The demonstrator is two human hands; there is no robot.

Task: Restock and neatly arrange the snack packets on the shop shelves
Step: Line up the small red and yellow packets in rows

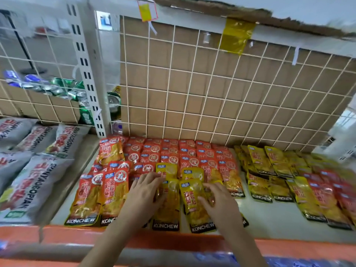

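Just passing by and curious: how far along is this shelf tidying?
Looks done: the red packets at the back lie in overlapping rows. In hand: the left hand rests flat on packets while the right hand pinches a yellow packet lying among the red ones. Left: the mixed pile on the right, red and yellow together, looks unsorted.

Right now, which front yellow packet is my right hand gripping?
The tilted yellow packet, right of the centre pair; your left hand touches the straighter packet beside it.
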